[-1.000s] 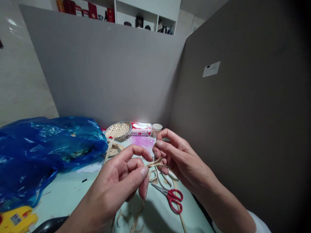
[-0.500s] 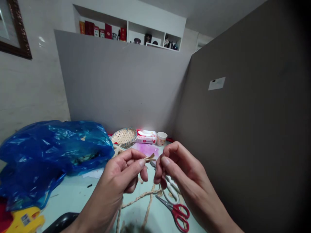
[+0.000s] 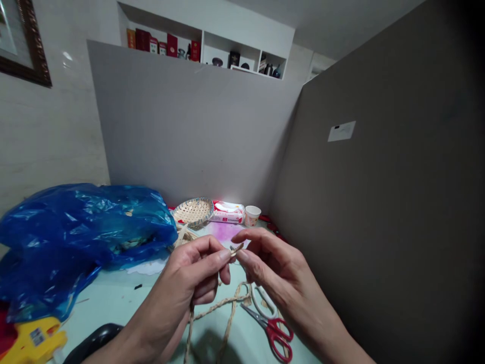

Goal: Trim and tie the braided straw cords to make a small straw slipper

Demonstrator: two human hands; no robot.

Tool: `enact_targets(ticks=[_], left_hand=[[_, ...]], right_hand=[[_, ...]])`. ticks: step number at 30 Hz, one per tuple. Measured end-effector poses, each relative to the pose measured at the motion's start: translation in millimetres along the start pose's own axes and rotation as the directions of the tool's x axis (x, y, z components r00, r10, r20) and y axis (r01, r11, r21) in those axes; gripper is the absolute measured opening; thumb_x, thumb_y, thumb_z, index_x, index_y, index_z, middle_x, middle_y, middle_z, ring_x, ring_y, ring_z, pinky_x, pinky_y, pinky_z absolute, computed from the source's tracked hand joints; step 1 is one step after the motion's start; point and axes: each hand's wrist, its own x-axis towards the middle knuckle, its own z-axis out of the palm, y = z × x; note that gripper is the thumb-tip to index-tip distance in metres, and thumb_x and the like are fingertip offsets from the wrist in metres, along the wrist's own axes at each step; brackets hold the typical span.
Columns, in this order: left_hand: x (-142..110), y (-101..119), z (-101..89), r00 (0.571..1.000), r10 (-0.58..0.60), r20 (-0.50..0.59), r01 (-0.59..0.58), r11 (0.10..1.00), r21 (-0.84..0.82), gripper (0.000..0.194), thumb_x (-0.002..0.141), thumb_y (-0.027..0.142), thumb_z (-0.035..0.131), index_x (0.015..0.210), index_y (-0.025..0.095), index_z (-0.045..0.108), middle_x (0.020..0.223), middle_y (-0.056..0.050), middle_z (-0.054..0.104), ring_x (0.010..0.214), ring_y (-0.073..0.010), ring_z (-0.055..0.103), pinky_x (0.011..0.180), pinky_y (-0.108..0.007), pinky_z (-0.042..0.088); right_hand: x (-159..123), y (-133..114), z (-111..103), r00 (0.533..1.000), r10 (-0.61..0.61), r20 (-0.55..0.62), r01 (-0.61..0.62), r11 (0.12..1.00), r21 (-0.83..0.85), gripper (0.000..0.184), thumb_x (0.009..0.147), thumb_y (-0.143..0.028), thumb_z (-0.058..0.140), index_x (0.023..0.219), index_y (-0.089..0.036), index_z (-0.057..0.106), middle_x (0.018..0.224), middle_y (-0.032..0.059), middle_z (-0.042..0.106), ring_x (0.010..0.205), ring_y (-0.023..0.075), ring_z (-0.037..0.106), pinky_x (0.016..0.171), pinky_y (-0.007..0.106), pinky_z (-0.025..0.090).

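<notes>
from my remote seat i see the back partition (image 3: 189, 131) filling the middle of the frame, probably there to screen off the workspace. the blue plastic bag (image 3: 87, 227) slumps at the left, perhaps set aside to leave room at the center. the left hand (image 3: 197, 275) and right hand (image 3: 282, 268) meet near the lower middle, close together, as fine work at one small spot calls for. a woven basket (image 3: 194, 211) stands tilted behind them beside a tissue pack (image 3: 229, 217), likely parked out of the way. red-handled scissors (image 3: 271, 328) lie at lower right, within easy reach i'd judge. the braided cord (image 3: 217, 306) lies below the hands at lower center. smallest is the fiber end (image 3: 237, 248) just above center: left thumb and forefinger pinch it, seemingly to steady its tip. right thumb and forefinger stand parted around that tip; i can't tell whether the right fingers grip it.
</notes>
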Motion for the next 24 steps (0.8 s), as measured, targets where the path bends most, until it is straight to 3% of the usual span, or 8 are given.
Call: enact_targets(ticks=[4, 12, 17, 19, 24], left_hand=[[0.7, -0.8, 1.6, 0.999, -0.041, 0.028, 0.042, 0.999, -0.027, 0.021, 0.087, 0.03, 0.065, 0.074, 0.014, 0.062, 0.063, 0.002, 0.056, 0.048, -0.0047, 0.019, 0.043, -0.019, 0.015], [-2.6, 2.2, 6.3, 0.999, -0.014, -0.032, 0.012, 0.999, -0.049, 0.022, 0.089, 0.028, 0.063, 0.07, 0.016, 0.067, 0.057, 0.003, 0.05, 0.051, -0.0079, 0.04, 0.046, -0.018, 0.035], [-4.9, 5.3, 4.2, 0.998, -0.056, -0.02, 0.055, 0.998, -0.038, 0.013, 0.087, 0.025, 0.063, 0.089, 0.018, 0.074, 0.071, 0.0, 0.06, 0.061, -0.0102, 0.049, 0.059, -0.022, 0.043], [-5.9, 7.7, 3.3, 0.998, -0.052, -0.028, 0.052, 0.999, 0.005, 0.015, 0.085, 0.025, 0.066, 0.095, 0.02, 0.075, 0.078, -0.001, 0.063, 0.062, -0.0098, 0.049, 0.061, -0.022, 0.043], [-6.4, 10.0, 1.2, 1.0, 0.01, 0.018, -0.014, 0.967, 0.253, 0.013, 0.08, 0.03, 0.073, 0.088, 0.021, 0.076, 0.071, 0.001, 0.06, 0.059, -0.0093, 0.043, 0.052, -0.02, 0.036]], right_hand=[[4.5, 1.8, -0.2, 1.0, -0.027, -0.009, 0.027, 0.999, -0.024, 0.02, 0.094, -0.033, 0.058, 0.079, -0.018, 0.061, 0.067, -0.0037, 0.051, 0.062, 0.0101, 0.044, 0.057, 0.023, 0.035], [7.7, 7.5, -2.9, 0.998, 0.063, 0.0, -0.063, 0.997, 0.052, 0.024, 0.09, -0.036, 0.062, 0.076, -0.016, 0.061, 0.071, -0.0008, 0.055, 0.066, 0.0117, 0.046, 0.058, 0.023, 0.036], [8.7, 6.5, -4.8, 0.997, 0.075, -0.019, -0.074, 0.995, 0.066, 0.025, 0.088, -0.038, 0.064, 0.075, -0.016, 0.062, 0.07, -0.0005, 0.055, 0.064, 0.0114, 0.046, 0.056, 0.023, 0.036], [9.0, 4.5, -5.4, 0.998, 0.063, -0.027, -0.061, 0.995, 0.079, 0.025, 0.088, -0.036, 0.064, 0.074, -0.016, 0.062, 0.069, -0.001, 0.055, 0.063, 0.0106, 0.045, 0.056, 0.022, 0.036], [7.3, 0.1, -6.7, 0.999, 0.031, -0.017, -0.029, 0.995, 0.1, 0.023, 0.09, -0.029, 0.063, 0.072, -0.015, 0.062, 0.066, -0.0026, 0.054, 0.06, 0.0089, 0.045, 0.055, 0.021, 0.036]])
